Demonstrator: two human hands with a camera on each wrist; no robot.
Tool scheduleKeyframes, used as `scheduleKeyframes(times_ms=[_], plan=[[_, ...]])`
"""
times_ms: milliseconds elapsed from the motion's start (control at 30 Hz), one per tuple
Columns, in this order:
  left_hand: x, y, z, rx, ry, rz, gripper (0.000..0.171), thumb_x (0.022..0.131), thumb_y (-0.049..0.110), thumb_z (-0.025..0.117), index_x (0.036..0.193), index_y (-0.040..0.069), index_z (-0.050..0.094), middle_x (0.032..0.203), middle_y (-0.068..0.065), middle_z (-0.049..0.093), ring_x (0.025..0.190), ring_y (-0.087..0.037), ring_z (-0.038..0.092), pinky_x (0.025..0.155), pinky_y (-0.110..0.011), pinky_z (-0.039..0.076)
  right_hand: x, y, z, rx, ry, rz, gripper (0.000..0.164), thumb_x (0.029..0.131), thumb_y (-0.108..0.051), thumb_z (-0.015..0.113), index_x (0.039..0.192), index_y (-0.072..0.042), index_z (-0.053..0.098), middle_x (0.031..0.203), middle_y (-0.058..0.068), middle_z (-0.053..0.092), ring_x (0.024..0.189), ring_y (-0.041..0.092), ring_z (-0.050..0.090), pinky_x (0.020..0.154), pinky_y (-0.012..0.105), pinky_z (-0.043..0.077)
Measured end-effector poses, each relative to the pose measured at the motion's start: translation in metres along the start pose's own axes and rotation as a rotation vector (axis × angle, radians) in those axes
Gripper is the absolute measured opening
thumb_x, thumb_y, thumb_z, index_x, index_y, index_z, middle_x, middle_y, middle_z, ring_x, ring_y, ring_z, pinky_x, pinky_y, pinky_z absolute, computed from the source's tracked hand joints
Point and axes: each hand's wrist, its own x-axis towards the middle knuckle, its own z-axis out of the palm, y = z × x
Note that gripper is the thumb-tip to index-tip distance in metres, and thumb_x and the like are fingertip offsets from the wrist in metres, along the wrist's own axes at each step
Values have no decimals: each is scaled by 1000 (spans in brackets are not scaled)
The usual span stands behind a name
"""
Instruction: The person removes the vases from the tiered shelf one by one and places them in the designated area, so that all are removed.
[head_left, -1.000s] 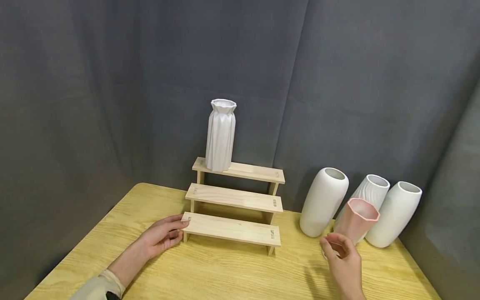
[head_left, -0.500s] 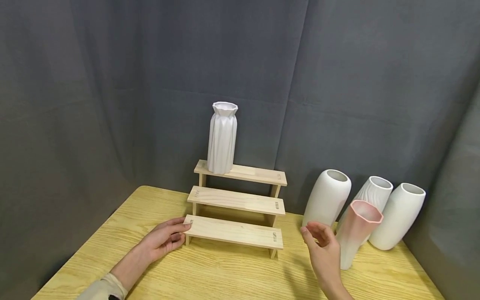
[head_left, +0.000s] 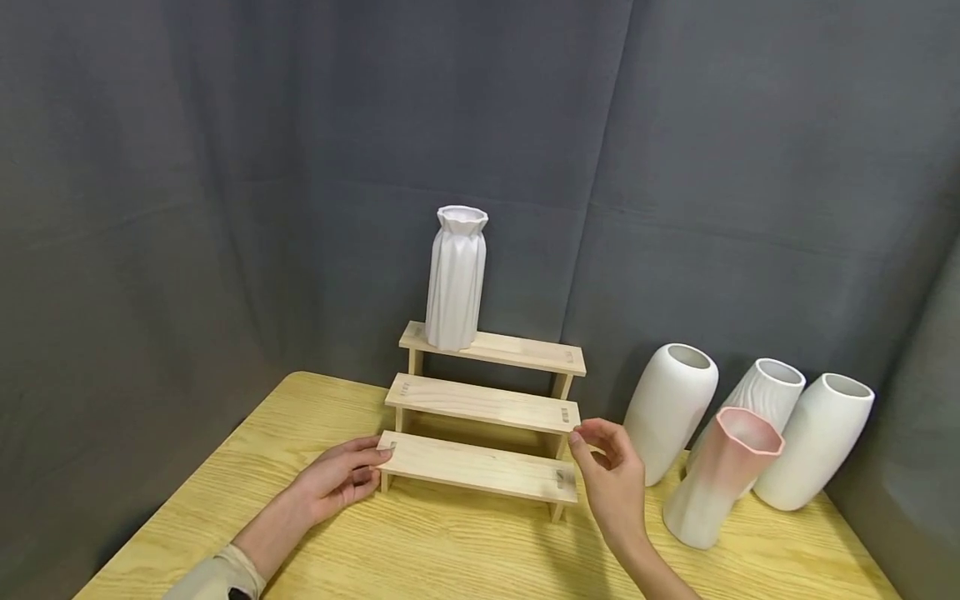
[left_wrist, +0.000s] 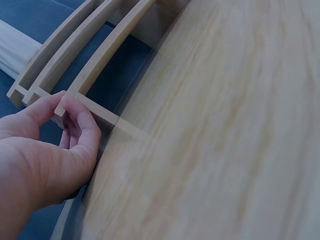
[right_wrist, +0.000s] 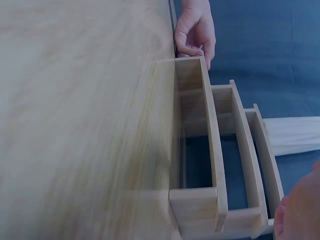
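A three-step wooden stand rests on the table in the head view. My left hand pinches the left end of its lowest step; in the left wrist view, thumb and finger of that hand lie on either side of the board end. Beside the right ends of the middle and lowest steps is my right hand, fingers loosely bent, holding nothing. Whether its fingertips touch the middle step, I cannot tell. A white pleated vase stands upright on the top step, toward its left end.
Right of the stand are a smooth white vase, a pink-and-white vase, a white wavy-ribbed vase partly hidden behind it, and another smooth white vase. Grey curtain hangs behind the wooden table.
My right hand has moved left, from the pink-and-white vase to the stand's right end. The left hand keeps its grip on the lowest step. The head view has shifted slightly.
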Motion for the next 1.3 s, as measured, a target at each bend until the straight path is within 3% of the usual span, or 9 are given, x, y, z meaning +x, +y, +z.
scheduleKeyframes(times_ms=[233, 400, 567, 767, 1000, 1300], plan=[[0, -1, 1, -11, 11, -2, 72, 96, 6, 72, 155, 0, 32, 120, -16, 53, 77, -12, 56, 71, -22, 54, 2, -35, 28, 27, -60, -52, 25, 94, 0, 73, 114, 9, 63, 108, 21, 66, 99, 25, 62, 83, 29, 49], [-1, -2, 1, -10, 23, -6, 70, 96, 5, 72, 155, 1, 34, 118, -15, 54, 76, -12, 57, 70, -22, 54, 4, -52, 44, 30, -110, -70, 26, 94, 0, 73, 116, 10, 63, 109, 22, 66, 99, 27, 63, 82, 28, 50], [-3, -1, 2, 6, 6, -1, 74, 96, 7, 72, 156, 0, 30, 117, -16, 54, 75, -11, 56, 70, -22, 54, 17, -45, 59, 40, -145, -70, 26, 94, -3, 74, 117, 5, 64, 111, 22, 65, 102, 31, 62, 86, 35, 50], [-3, 2, -1, -16, -26, 0, 72, 98, 5, 69, 158, 5, 29, 117, -15, 57, 74, -9, 55, 68, -21, 53, 37, -32, 78, 58, -182, -138, 27, 94, -15, 77, 116, -3, 66, 109, 14, 66, 100, 26, 63, 88, 39, 50], [-1, 2, -3, -56, -60, 3, 75, 99, 2, 66, 161, 8, 25, 112, -12, 60, 72, -8, 59, 69, -19, 53, 61, -44, 97, 28, -209, -227, 29, 95, -21, 76, 117, -5, 64, 110, 9, 66, 98, 22, 64, 86, 40, 53], [-1, 1, -2, -64, -60, 10, 74, 99, 1, 66, 161, 8, 26, 112, -12, 59, 71, -8, 58, 68, -19, 52, 86, -62, 114, -22, -254, -257, 32, 93, -17, 78, 120, -7, 62, 113, 7, 63, 104, 24, 62, 91, 42, 52]])
